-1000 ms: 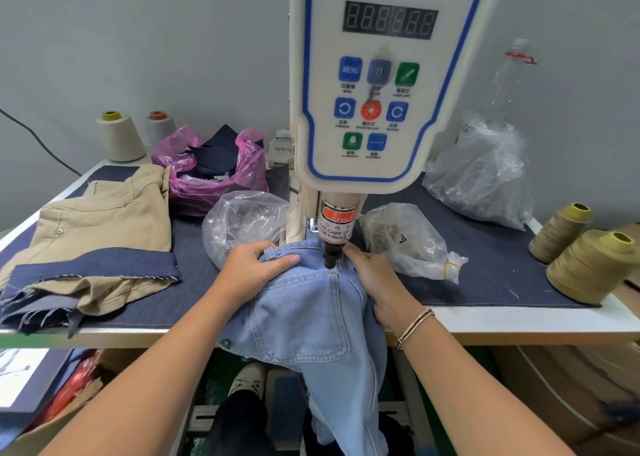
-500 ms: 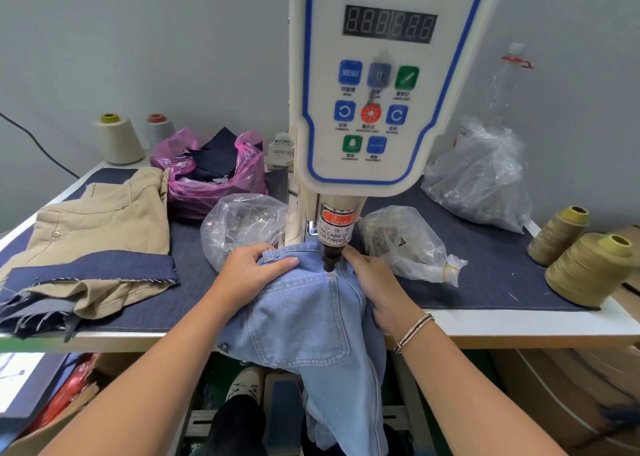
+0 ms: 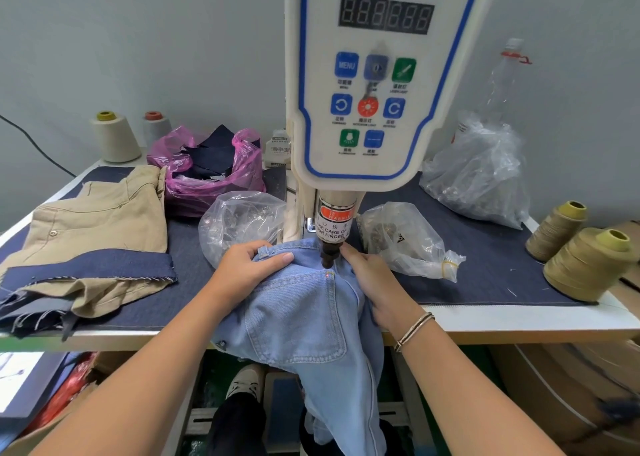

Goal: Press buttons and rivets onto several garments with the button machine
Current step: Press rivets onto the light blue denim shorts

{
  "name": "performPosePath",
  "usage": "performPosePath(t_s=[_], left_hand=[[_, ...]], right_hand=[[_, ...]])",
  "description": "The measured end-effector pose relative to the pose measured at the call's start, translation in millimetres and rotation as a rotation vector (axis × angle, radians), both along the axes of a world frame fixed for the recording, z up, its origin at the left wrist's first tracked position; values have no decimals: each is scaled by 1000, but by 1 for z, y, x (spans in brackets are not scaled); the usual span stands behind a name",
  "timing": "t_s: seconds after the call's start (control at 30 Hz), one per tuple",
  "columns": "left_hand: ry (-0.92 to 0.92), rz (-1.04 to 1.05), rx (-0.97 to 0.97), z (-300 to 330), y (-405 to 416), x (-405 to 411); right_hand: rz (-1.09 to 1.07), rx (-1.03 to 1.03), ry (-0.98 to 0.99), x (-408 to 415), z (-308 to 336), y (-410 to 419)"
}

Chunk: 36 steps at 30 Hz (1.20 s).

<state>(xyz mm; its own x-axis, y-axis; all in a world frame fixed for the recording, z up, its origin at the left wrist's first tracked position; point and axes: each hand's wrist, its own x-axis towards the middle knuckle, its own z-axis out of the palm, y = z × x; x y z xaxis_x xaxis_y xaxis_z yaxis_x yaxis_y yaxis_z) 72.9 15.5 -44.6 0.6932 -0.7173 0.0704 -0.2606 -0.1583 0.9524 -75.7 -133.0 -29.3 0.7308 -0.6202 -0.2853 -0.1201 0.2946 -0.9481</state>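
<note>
Both forearms reach in from the lower edge toward the button machine (image 3: 377, 85). Left hand (image 3: 246, 268) lies palm down on the light blue jeans (image 3: 304, 320), fingers curled over the bunched waistband, thumb stretched flat toward the punch; it grips the denim. Right hand (image 3: 374, 282) lies along the right side of the jeans, fingers extended, index tip just beside the black punch tip (image 3: 328, 255); it presses the fabric flat, and whether any finger curls under the cloth cannot be told. A thin bracelet (image 3: 414, 331) sits on the right wrist. The jeans drape over the front edge of the bench (image 3: 519, 324), back pocket facing up, its top right corner directly below the punch tip with a small red light spot on it; the punch does not appear to touch the denim. Machine panel: top word cut off, reads "…MACHINE"; six-digit display unlit; blue key marked "MENU"; small captions under the other keys too fine to read. Red collar label reads "WARNING", below it "TAKE CARE OF YOUR FINGER", partly hidden. Clear bags of metal hardware (image 3: 242, 223) sit left and right of the column. Khaki trousers (image 3: 100, 227) lie at far left, a pink bag of dark cloth (image 3: 211, 171) behind them, olive thread cones (image 3: 588, 265) at right.
</note>
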Motion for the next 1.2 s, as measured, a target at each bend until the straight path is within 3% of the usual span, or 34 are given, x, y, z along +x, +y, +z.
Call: performPosePath(t_s=[0.9,1.2], left_hand=[[-85,-8,0,-6,-4,2],[-122,5,18,-8,-4,2]], right_hand=[[31,-7,18,1,-2,-5],[-49,-112,14,-1,-7,-3]])
